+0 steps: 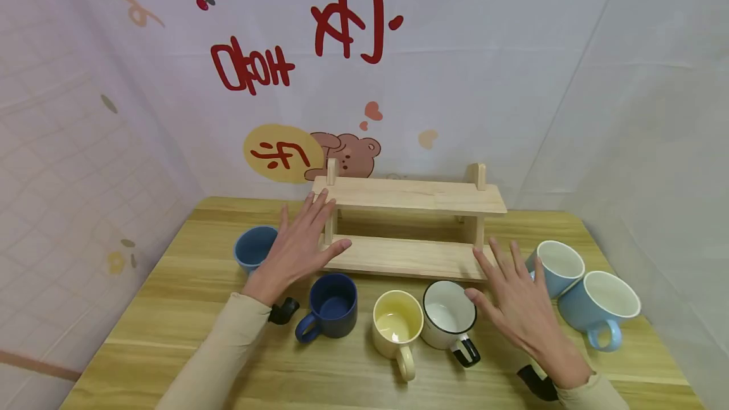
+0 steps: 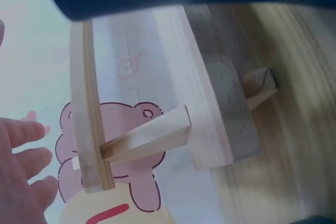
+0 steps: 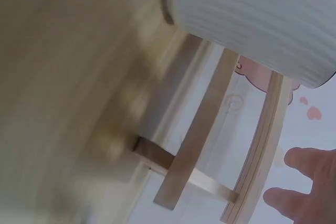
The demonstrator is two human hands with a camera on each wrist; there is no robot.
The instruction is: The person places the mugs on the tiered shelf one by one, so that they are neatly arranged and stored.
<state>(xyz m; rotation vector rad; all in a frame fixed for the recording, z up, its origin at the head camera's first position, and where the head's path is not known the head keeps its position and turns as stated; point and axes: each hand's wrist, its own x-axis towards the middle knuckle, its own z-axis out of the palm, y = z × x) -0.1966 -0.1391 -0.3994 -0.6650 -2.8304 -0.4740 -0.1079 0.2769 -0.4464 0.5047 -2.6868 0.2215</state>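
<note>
A two-tier wooden rack (image 1: 398, 257) stands at the back of the table. My left hand (image 1: 300, 242) is held over its left end with fingers spread and straight, between a blue mug (image 1: 247, 247) and a navy mug (image 1: 337, 316). Near the rack's right end hovers my right hand (image 1: 519, 305), also spread, beside a white mug with a black rim (image 1: 438, 328). Neither hand holds anything. Whether the left fingertips touch the rack cannot be told. In the left wrist view, fingers (image 2: 31, 163) show at the left edge; the right wrist view has fingertips (image 3: 294, 200) lower right.
A yellow mug (image 1: 388, 337) stands left of the white one. Two light blue mugs, one (image 1: 560, 264) behind the other (image 1: 595, 312), stand at the right, close to the right hand. A printed cloth (image 1: 455, 68) hangs behind the wooden table (image 1: 165, 309).
</note>
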